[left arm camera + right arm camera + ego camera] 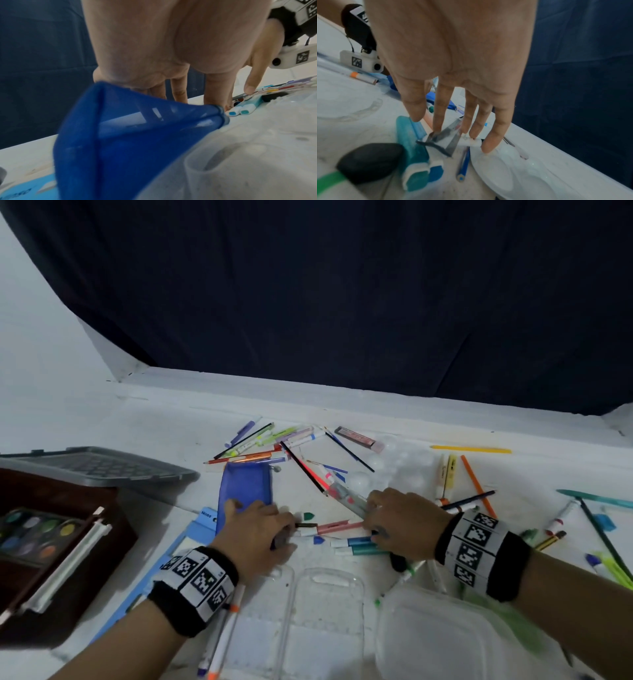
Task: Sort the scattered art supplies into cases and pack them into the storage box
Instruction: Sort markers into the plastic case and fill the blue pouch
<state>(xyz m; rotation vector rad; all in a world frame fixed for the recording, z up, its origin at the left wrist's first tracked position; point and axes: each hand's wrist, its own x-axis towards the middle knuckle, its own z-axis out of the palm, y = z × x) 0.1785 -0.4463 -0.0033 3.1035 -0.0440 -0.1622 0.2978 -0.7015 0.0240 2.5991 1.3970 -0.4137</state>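
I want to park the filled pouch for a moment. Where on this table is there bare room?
Bare table lies along the far left, between the storage box lid and the dark curtain. It is crowded around both hands, in the far pen pile and at the right edge.

Blue pouch (247, 486) lies flat on the table, mouth open. Teal markers (358, 545) lie side by side nearby. Storage box (51, 542) sits left, open.

Black wristbands (191, 590) carrying white blocks printed with black square markers
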